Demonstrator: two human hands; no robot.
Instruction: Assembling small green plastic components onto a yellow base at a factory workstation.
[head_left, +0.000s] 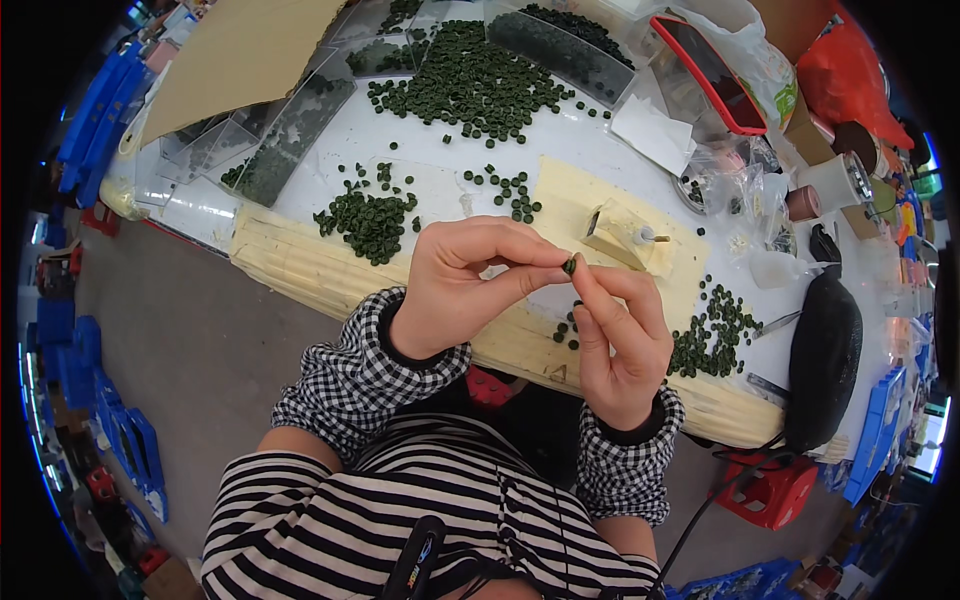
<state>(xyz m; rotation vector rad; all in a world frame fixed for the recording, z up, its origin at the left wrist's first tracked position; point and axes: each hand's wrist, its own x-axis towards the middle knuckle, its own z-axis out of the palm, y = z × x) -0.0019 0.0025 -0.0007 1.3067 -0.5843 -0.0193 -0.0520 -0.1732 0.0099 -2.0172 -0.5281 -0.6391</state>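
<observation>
Over the near edge of the table, my left hand (470, 280) pinches a small dark green round piece (569, 265) between thumb and index finger. The index fingertip of my right hand (625, 345) presses against the same piece from the other side, with its fingers bent and close together. A second dark bit shows by the right thumb; whether it is held I cannot tell. Just beyond my hands stands a cream block with a short metal pin (640, 235) on a yellowish board (560, 190). A few green pieces (567, 330) lie beneath my right hand.
Heaps of green pieces lie at the far middle (465, 80), left (370, 220) and right (715, 330). Clear plastic trays (300, 130) and cardboard (235, 65) are at the far left. A red-cased phone (715, 80), plastic bags and a black wrapped bundle (825, 350) line the right side.
</observation>
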